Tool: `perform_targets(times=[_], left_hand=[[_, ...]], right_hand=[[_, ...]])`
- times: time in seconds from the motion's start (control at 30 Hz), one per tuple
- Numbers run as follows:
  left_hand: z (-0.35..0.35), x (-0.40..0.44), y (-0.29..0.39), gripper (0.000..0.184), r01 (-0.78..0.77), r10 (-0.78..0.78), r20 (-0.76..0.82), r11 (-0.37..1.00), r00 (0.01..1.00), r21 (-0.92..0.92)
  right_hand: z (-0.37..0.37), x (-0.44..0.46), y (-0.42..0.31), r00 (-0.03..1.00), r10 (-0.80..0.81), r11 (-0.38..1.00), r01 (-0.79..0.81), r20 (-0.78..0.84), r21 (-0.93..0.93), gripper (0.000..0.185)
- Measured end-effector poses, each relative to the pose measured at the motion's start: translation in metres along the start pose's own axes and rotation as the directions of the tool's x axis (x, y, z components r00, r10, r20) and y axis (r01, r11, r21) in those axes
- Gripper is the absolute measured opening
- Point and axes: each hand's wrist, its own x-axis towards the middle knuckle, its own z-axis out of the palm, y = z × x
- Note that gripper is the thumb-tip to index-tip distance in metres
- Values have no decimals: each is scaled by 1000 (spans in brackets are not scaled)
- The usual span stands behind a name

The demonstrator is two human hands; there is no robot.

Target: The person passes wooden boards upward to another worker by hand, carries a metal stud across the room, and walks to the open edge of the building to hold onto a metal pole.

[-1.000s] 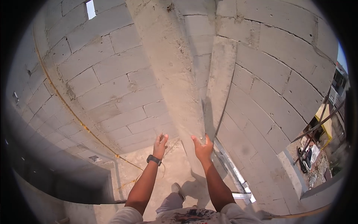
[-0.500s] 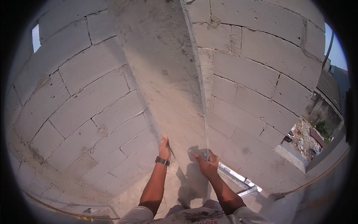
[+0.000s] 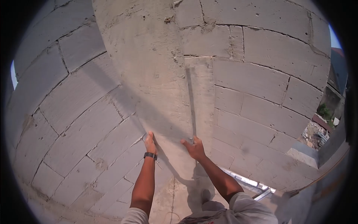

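Note:
A tall grey concrete column stands between two block walls. My left hand, with a dark watch on the wrist, is against its left edge, fingers pointing up and apart from the thumb. At the column's right edge is my right hand, its thumb across the front face and its fingers round the side. Neither hand shows a separate object in it. Shadows of the arms and body fall on the column and floor.
Grey block walls rise at left and right. Shiny metal profiles lie at the foot of the right wall. A window opening with a pale sill is at the right, with rubble outside.
The view has tilted up and moved closer to the column. My left hand has come to its left edge, and my right hand stays at the right edge. The yellow rope has left the view.

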Motion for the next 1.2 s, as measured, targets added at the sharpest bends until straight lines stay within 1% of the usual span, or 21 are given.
perform_targets(times=[0.07, 0.13, 0.17, 0.2, 0.23, 0.27, 0.3, 0.33, 0.37, 0.4, 0.47, 0.57, 0.67, 0.7, 0.77, 0.87, 0.97, 1.0, 1.03, 1.13, 1.2], left_hand=[[-14, 16, -28, 72, 14, -15, -18, 1000, 1000, -10], [-48, 33, -66, 74, 32, -32, -19, 999, 999, -18], [-33, 26, -60, 76, 24, -29, -44, 994, 999, -103], [-23, 21, -40, 78, 17, -29, -65, 985, 997, -169], [-30, 33, -44, 80, 19, -33, -82, 986, 996, -163], [-46, 39, -51, 82, 33, -50, -107, 987, 993, -158], [-52, 39, -63, 84, 45, -68, -138, 985, 988, -164], [-49, 44, -58, 85, 24, -47, -158, 989, 986, -146], [-40, 46, -47, 85, 2, -25, -176, 992, 984, -130], [-35, 47, -42, 86, -19, -4, -195, 993, 981, -116], [-39, 54, -45, 85, -13, -5, -164, 994, 986, -113], [-25, 63, -50, 81, -19, -2, -180, 993, 984, -116], [-11, 72, -57, 79, -62, 42, -202, 994, 978, -94], [-8, 76, -61, 79, -74, 56, -202, 994, 978, -82], [-10, 88, -66, 80, 5, -31, -197, 991, 980, -133], [-10, 101, -74, 78, 41, -70, -201, 988, 977, -149], [1, 117, -77, 75, 66, -97, -192, 985, 977, -160], [5, 111, -81, 75, 90, -122, -196, 982, 973, -167], [33, 122, -59, 77, 197, -236, -180, 957, 955, -212], [75, 104, -52, 84, 234, -234, -90, 972, 968, -17], [51, 111, -62, 90, 313, -315, -44, 949, 948, -35]], right_hand=[[1, 21, 42, 995, 29, 991, -16, 93, -134, 62], [-13, 29, 63, 975, 64, 995, -79, 212, 64, 67], [-33, 50, 72, 963, 50, 984, -92, 265, 150, 69], [-49, 73, 74, 984, 34, 952, -85, 174, 294, 70], [-68, 86, 80, 994, 56, 898, -89, 89, 431, 70], [-86, 109, 101, 981, 90, 979, -55, -173, 197, 70], [-104, 140, 128, 910, 46, 994, -80, -412, -68, 70], [-112, 168, 148, 808, -60, 931, -168, -587, -325, 66], [-117, 190, 165, 684, -216, 791, -296, -697, -535, 62], [-127, 205, 177, 776, -89, 842, -276, -624, -464, 59], [-137, 228, 193, 901, 133, 916, -270, -412, -297, 53], [-113, 211, 153, 900, 164, 916, -291, -403, -277, 51], [-80, 166, 163, 900, 80, 902, -248, -429, -353, 47], [-68, 152, 155, 886, -20, 912, -174, -463, -371, 45], [-49, 123, 127, 836, -208, 904, -34, -508, -426, 41], [-36, 96, 125, 809, -223, 931, 11, -544, -365, 46], [-38, 70, 126, 908, -178, 934, 35, -380, -355, 56], [-36, 59, 128, 907, -194, 927, 44, -374, -374, 59], [-35, 74, 120, 900, -239, 915, 82, -365, -396, 62], [-18, 62, 127, 917, -244, 930, 129, -316, -345, 63], [-11, 64, 122, 908, -261, 940, 161, -327, -301, 64]])
